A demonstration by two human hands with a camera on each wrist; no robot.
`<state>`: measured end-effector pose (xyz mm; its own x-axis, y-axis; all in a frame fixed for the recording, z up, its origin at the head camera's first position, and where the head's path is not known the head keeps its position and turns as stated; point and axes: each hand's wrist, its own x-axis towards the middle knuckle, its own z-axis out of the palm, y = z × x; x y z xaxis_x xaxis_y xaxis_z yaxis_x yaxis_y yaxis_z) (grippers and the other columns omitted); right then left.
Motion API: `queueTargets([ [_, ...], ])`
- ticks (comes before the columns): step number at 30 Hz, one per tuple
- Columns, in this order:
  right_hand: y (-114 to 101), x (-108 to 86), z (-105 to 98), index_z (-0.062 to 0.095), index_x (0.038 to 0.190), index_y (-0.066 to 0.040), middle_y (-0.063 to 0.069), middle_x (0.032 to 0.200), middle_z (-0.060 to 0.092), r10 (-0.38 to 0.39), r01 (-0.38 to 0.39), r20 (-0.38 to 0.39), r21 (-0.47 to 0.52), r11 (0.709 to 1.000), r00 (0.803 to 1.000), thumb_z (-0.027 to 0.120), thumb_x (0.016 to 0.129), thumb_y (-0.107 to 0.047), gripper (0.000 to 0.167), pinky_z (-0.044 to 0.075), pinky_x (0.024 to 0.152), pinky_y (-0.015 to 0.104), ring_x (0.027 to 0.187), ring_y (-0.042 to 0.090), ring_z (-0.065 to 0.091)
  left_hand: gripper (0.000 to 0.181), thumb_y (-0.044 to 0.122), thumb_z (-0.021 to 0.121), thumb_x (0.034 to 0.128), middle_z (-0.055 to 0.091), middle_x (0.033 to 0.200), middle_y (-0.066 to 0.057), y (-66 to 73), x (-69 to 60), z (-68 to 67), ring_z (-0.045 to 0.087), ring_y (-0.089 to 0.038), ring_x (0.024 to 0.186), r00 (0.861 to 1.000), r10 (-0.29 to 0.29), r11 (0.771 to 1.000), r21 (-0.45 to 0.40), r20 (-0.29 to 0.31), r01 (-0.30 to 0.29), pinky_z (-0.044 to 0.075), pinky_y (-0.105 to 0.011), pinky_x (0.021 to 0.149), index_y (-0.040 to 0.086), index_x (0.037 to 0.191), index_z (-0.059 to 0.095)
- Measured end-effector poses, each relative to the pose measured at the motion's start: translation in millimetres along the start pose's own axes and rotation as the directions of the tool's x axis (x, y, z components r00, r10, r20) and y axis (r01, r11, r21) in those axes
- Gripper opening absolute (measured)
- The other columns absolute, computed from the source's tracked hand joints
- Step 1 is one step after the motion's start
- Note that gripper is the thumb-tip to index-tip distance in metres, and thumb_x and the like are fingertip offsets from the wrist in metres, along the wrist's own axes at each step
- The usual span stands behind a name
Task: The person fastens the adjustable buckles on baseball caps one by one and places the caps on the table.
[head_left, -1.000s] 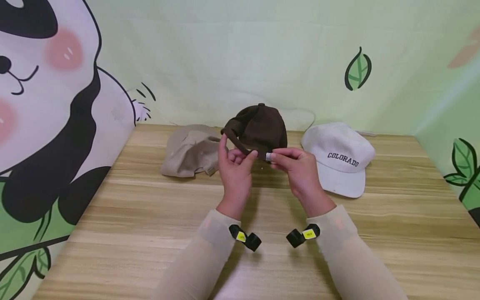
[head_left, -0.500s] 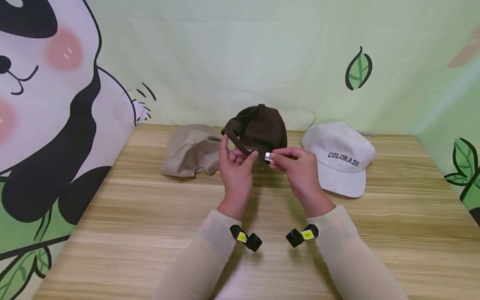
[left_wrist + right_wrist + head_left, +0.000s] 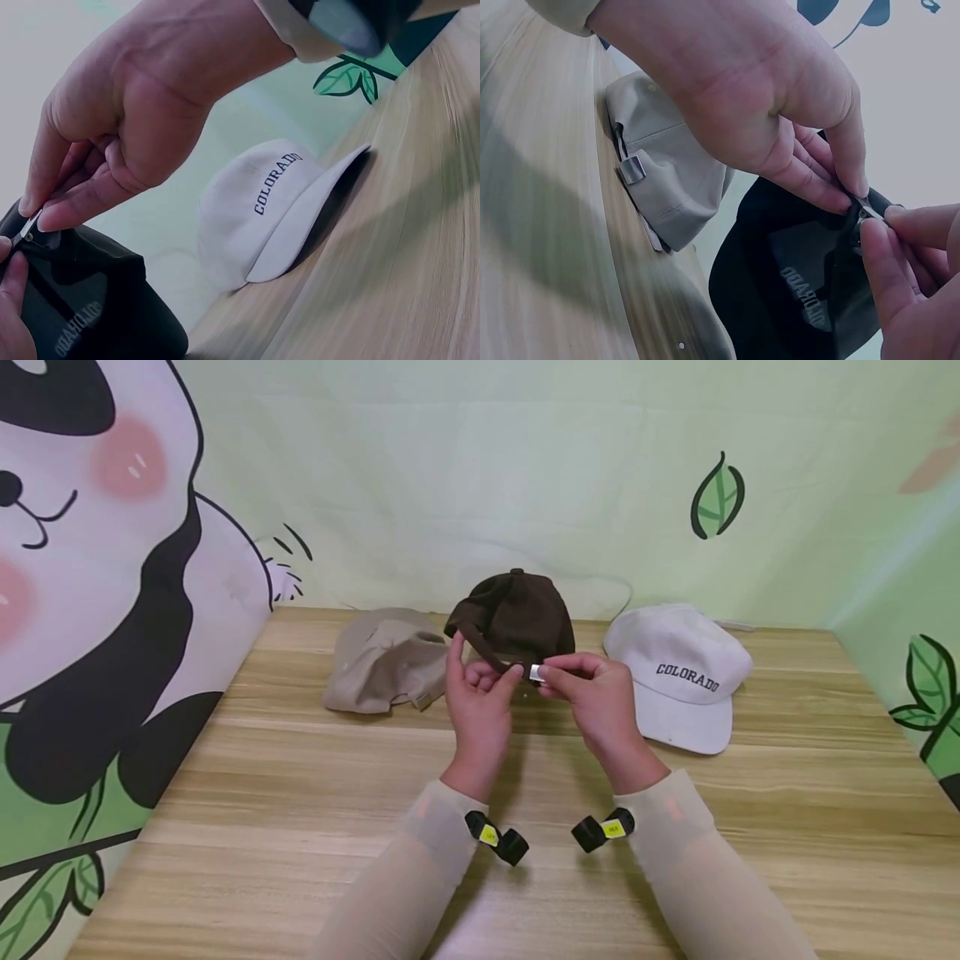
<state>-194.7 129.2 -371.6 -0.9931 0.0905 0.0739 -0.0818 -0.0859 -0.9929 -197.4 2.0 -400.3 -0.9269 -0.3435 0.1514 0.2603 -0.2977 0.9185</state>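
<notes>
A dark brown cap (image 3: 528, 610) stands with its back strap (image 3: 480, 643) toward me. My left hand (image 3: 480, 706) pinches this strap between thumb and fingers, its index fingertip touching the strap's left end. Thumb and fingers of my right hand (image 3: 606, 697) pinch the silver clasp (image 3: 536, 672) at the strap's right. In the left wrist view my right hand (image 3: 150, 112) is large, while my left hand (image 3: 13, 322) shows at the lower left edge. The right wrist view has my left hand (image 3: 735, 90) above and my right hand (image 3: 922, 300) at lower right.
On the wooden table (image 3: 315, 777), a beige cap (image 3: 382, 660) lies left of the brown one. A white COLORADO cap (image 3: 678, 668) sits close to my right hand. Behind them rises a pale green printed backdrop (image 3: 420, 468), with a thin cord against it.
My left hand has shifted slightly right, toward the clasp, and the brown cap's crown slightly left. The right hand has barely moved and still pinches the clasp.
</notes>
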Motion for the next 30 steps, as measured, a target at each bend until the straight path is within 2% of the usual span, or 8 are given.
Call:
queueTargets([
  [5,3,-1.4,-2,0.062,0.108,0.017,0.002,0.085,0.066,-0.028,0.023,0.079,0.058,0.998,0.996,0.066,0.088,0.003,0.025,0.060,0.073,0.027,0.068,0.010,0.070,0.090,-0.005,0.076,0.0776,0.056,0.077,0.003,-0.8,1.1,-0.7,0.062,-0.010,0.079,0.999,-0.043,0.996,-0.078,-0.017,0.041,0.054,-0.018,0.075,0.022,0.149,0.030],
  [8,6,-1.6,-4,0.061,0.110,0.018,0.003,0.086,0.067,-0.042,0.027,0.130,0.117,0.993,0.991,0.062,0.088,0.007,0.024,0.060,0.074,0.026,0.072,0.011,0.070,0.089,-0.006,0.075,0.0778,0.058,0.078,0.003,-0.8,1.4,-1.0,0.063,-0.011,0.080,0.999,-0.050,0.993,-0.106,-0.022,0.047,0.055,-0.019,0.076,0.023,0.149,0.031],
  [13,9,-0.4,-5,0.069,0.100,0.002,0.003,0.088,0.071,-0.059,0.021,0.187,0.197,0.980,0.981,0.064,0.088,0.007,0.014,0.060,0.074,0.028,0.077,0.012,0.071,0.089,-0.008,0.075,0.0771,0.060,0.077,0.003,0.6,1.0,0.3,0.064,-0.010,0.077,0.998,-0.047,0.991,-0.128,-0.031,0.043,0.055,-0.020,0.074,0.021,0.149,0.032],
  [16,11,0.2,-5,0.071,0.095,-0.004,0.003,0.087,0.071,-0.057,0.017,0.190,0.209,0.978,0.980,0.063,0.089,0.006,0.014,0.060,0.074,0.028,0.075,0.013,0.071,0.090,-0.009,0.076,0.0761,0.060,0.076,0.004,2.0,0.4,1.9,0.064,-0.009,0.075,0.998,-0.054,0.989,-0.143,-0.038,0.048,0.055,-0.020,0.073,0.020,0.149,0.032],
  [23,10,1.1,-3,0.068,0.091,-0.001,0.001,0.080,0.070,-0.029,0.017,0.114,0.103,0.994,0.993,0.067,0.088,0.000,0.004,0.060,0.065,0.027,0.063,0.013,0.068,0.090,-0.009,0.076,0.0760,0.059,0.076,0.004,3.6,-1.9,4.0,0.062,-0.009,0.075,0.997,-0.071,0.987,-0.145,-0.042,0.064,0.055,-0.020,0.073,0.021,0.149,0.032],
  [30,7,-0.6,-2,0.063,0.092,0.009,0.002,0.074,0.067,-0.019,0.023,0.104,-0.031,0.999,0.994,0.069,0.088,-0.004,0.015,0.060,0.060,0.028,0.062,0.015,0.068,0.090,-0.007,0.076,0.0764,0.061,0.077,0.004,2.0,-2.7,3.4,0.063,-0.010,0.077,0.997,-0.072,0.986,-0.152,-0.031,0.067,0.055,-0.020,0.074,0.023,0.149,0.032],
])
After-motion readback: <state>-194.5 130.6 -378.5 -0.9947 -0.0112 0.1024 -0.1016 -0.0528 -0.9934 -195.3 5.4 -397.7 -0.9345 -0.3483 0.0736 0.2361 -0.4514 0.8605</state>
